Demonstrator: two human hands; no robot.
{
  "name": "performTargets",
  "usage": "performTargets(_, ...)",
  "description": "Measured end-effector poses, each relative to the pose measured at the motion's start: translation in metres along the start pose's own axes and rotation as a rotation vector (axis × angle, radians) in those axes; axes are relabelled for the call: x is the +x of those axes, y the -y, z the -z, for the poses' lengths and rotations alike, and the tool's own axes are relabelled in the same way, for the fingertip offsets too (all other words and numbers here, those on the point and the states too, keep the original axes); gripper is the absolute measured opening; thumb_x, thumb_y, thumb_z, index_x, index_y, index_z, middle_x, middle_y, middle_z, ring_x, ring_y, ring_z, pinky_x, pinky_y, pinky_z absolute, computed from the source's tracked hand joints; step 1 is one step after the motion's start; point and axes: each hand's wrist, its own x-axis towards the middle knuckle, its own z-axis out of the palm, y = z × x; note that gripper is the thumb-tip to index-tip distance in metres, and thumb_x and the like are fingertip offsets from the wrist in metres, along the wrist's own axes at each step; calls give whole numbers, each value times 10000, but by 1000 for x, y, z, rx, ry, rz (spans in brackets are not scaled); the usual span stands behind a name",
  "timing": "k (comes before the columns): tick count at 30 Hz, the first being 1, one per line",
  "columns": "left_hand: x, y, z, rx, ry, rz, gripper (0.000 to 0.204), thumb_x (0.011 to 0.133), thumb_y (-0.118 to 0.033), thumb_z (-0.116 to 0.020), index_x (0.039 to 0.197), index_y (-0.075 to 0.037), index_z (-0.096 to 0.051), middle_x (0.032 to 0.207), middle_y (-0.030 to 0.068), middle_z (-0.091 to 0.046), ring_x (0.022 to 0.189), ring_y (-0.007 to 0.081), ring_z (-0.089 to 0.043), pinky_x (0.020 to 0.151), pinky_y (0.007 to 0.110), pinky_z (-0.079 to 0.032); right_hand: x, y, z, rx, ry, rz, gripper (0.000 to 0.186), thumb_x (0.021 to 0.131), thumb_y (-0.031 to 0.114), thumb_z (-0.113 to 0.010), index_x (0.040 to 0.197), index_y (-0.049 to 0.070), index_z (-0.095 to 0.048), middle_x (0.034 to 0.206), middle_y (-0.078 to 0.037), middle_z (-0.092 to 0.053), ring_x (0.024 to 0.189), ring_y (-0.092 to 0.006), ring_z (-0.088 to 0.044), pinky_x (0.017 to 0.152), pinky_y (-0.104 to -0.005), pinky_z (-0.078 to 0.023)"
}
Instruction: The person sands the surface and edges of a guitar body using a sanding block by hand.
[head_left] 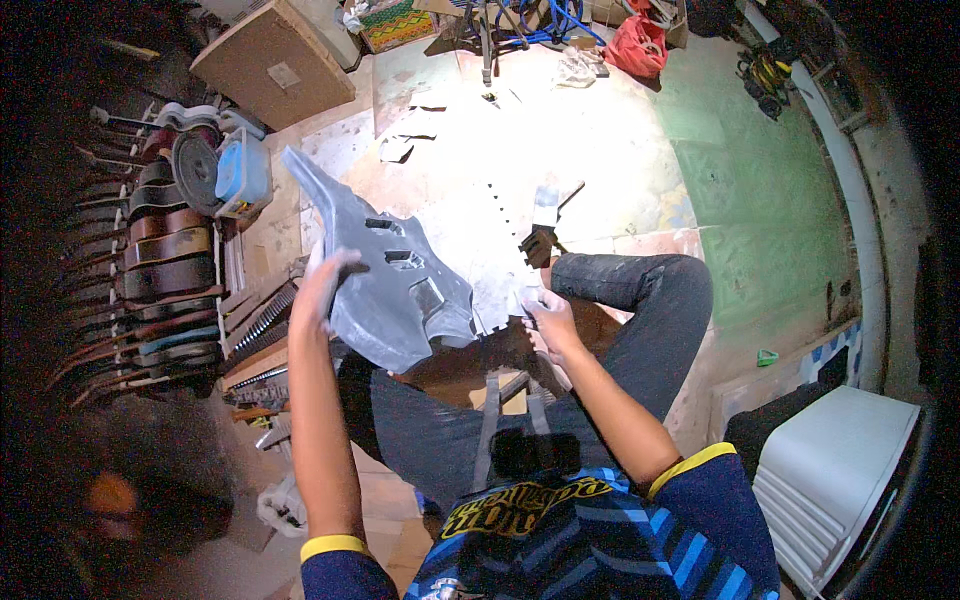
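A grey electric guitar body (385,270), with several cut-out cavities and a long horn pointing to the far left, is tilted in front of me above my crossed legs. My left hand (335,285) grips it by its left edge, thumb on the face and the other fingers hidden behind. Right of the body, my right hand (550,325) is closed in a pinch on a small whitish piece (524,297) whose kind is not plain. Just beyond that hand, a tool with a pale, flat end (546,205) lies on the floor by my foot.
Several guitar bodies (170,245) stand racked at the left, beside a plastic bin (245,175). A large brown board (272,75), a red bag (637,48) and blue cables (560,30) lie far off. Scraps (398,148) dot the floor. A white casing (840,480) stands near right.
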Motion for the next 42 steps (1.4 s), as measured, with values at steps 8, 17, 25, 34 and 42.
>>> performTargets(8, -63, 52, 47, 111, -199, -21, 733, 735, -51, -750, 1399, 27, -449, 1243, 141, -622, 1062, 245, -638, 940, 370, -513, 6, -22, -17, 154, 67, -191, 249, 929, 207, -616, 1119, 60, -680, 948, -6, -687, 784, -101, -619, 620, -269, -488)
performTargets(17, -67, 112, 61, -33, -221, 76, 599, 792, -138, -690, 1349, -34, -496, 1165, 91, -636, 1034, 233, -625, 938, 377, -498, 24, -54, -29, 15, 160, -221, 224, 927, 197, -640, 1110, 74, -684, 938, 17, -674, 773, -62, -576, 619, -229, -459)
performTargets(25, -76, 125, 33, 2, -240, 65, 656, 742, -125, -776, 1320, 10, -498, 1171, 133, -639, 1042, 254, -631, 927, 384, -511, 23, -50, -33, -74, -68, 21, 210, 912, 188, -630, 1042, 34, -688, 929, -37, -681, 774, -108, -611, 680, -289, -500)
performTargets(34, -92, 130, -20, 36, -324, 0, 670, 737, -112, -817, 1297, 36, -480, 1178, 140, -625, 1044, 229, -619, 941, 354, -486, -16, 33, -44, -370, -110, 285, 257, 827, 149, -726, 1002, -33, -676, 869, -163, -716, 791, -213, -700, 735, -324, -529)
performTargets(42, -99, 112, -34, 71, -333, -79, 609, 770, -58, -780, 1287, 56, -480, 1190, 139, -618, 1062, 219, -607, 960, 349, -471, -10, 49, -66, -814, -73, 327, 106, 791, 74, -615, 815, -4, -683, 862, -259, -668, 863, -447, -660, 768, -514, -523)
